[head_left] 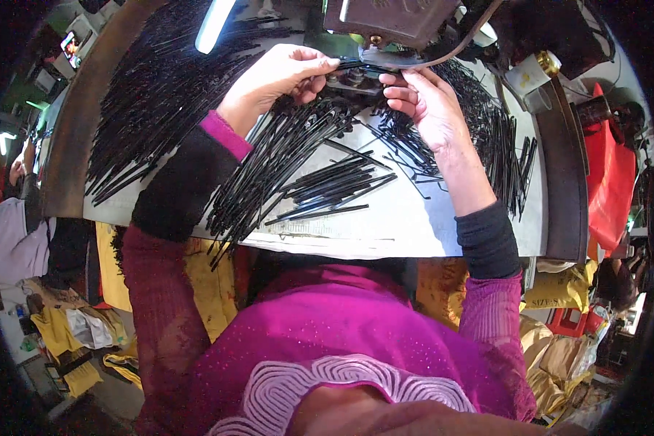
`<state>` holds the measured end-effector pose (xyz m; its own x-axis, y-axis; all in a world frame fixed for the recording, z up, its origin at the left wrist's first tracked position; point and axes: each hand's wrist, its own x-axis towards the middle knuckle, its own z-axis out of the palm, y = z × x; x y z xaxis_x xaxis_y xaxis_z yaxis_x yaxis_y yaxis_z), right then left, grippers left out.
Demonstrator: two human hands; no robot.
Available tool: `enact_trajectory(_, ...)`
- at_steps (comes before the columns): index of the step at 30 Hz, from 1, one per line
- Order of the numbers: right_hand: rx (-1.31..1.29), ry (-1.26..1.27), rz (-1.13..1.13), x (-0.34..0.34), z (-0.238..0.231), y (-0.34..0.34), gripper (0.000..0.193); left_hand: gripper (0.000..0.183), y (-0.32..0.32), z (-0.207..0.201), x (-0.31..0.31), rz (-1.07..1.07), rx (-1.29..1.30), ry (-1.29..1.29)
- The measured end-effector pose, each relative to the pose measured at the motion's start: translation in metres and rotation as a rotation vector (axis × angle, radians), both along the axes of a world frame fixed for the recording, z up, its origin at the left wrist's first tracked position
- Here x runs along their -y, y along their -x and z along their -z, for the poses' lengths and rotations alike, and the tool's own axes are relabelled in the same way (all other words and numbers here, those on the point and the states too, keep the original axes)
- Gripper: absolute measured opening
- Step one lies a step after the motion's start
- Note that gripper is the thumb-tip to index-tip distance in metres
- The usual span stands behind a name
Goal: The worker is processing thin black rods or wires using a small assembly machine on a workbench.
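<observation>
Side by side at the machine, both my hands work just below its dark head (385, 16). The thumb and fingers of my left hand (280, 76) pinch the left part of a thin black rod (350, 64). My right hand (430, 105) has thumb and forefinger closed at the rod's right end, its other fingers loosely curled. Between the hands the rod crosses over a small metal fixture (356, 78), and part of it is hidden under the head. A pile of similar black rods (269, 163) lies below my left wrist.
Larger heaps of black rods cover the table's left side (152, 102) and right side (487, 131). A small loose group (334, 185) lies on the pale sheet (407, 225). A lamp tube (215, 25) hangs above; a red bag (607, 182) is at the right.
</observation>
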<state>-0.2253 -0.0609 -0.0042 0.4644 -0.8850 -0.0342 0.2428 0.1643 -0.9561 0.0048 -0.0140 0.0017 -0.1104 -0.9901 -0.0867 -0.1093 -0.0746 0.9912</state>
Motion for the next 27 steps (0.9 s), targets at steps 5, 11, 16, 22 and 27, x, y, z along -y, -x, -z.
enact_trajectory(5,0.001,-0.005,0.021,0.001,-0.002,0.001,0.021,0.022,0.004,0.003,0.004,-0.055,-0.041,-0.016)
enact_trajectory(11,0.0,-0.002,0.01,-0.001,-0.002,-0.002,0.022,0.023,0.001,0.003,0.001,-0.012,-0.046,-0.026)
enact_trajectory(16,0.01,-0.031,-0.006,0.004,0.004,0.002,0.023,0.023,0.003,-0.009,-0.002,0.03,-0.029,-0.06)
enact_trajectory(22,0.017,-0.029,-0.029,0.005,0.002,0.001,0.023,0.026,-0.002,-0.007,0.002,0.046,0.014,-0.007)
enact_trajectory(27,0.125,-0.001,0.032,0.008,0.009,0.003,0.022,0.028,-0.003,-0.011,-0.001,0.079,-0.015,0.037)
